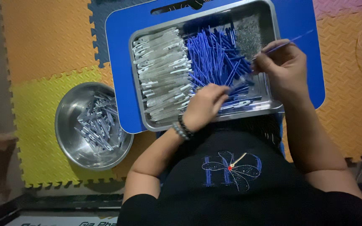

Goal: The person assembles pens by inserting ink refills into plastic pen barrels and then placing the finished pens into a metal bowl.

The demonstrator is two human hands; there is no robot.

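Over the metal tray (273, 46), we pinched a thin blue refill (292, 41) in our right hand (282, 67). Our left hand (204, 106), fingers curled, held a clear pen barrel (237, 85) near the tray's front edge.

A dark sign strip (59, 223) with white lettering lies along the bottom-left edge.

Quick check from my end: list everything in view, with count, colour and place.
metal tray: one, silver, on the blue board
blue board: one, under the tray
clear pen barrels: many, tray's left part
blue refills: many, tray's middle
small springs: a heap, grey, tray's far right corner
round bowl: one, steel, on the mat, holding assembled pens
foam mat: orange, yellow tiles
left hand: holds a pen barrel
right hand: pinches a blue refill
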